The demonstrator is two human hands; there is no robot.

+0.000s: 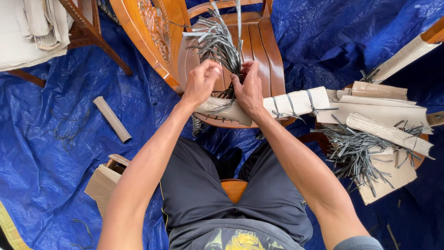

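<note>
Outdoors, on a blue tarp (60, 185) spreading under everything, a person is sitting astride a small stool and working at the seat of a wooden chair (263, 41) lying just beyond the fingertips. Stacked bundles of folded cardboard (384, 115) are resting well off to the right of the fingers, on a low round table, with a loose heap of grey strips (356, 153) spilling over them. Directly beneath the fingers a long cardboard roll (296, 103) is lying across the chair seat, already bound by three grey ties on the stretch just to the right of the right hand.

Both hands are closing on a bunch of grey strips (217, 41) that is fanning up and away from the fingertips. The left hand (202, 82) is curling tight around strands at the base of the bunch, fingers bent in a firm pinch. The right hand (249, 90) is pressing down on the roll with its palm while its fingers are gripping strands beside the left hand's knuckles; exactly which strand each is holding is hidden.

Doing this well looks to be a matter of keeping the roll pinned flat under the right palm, pulling the strand taut close to the cardboard, and twisting near the fingertips so the tie bites evenly like its neighbours.

A single short cardboard tube (112, 119) is lying on the tarp, well to the left of the fingers.
</note>
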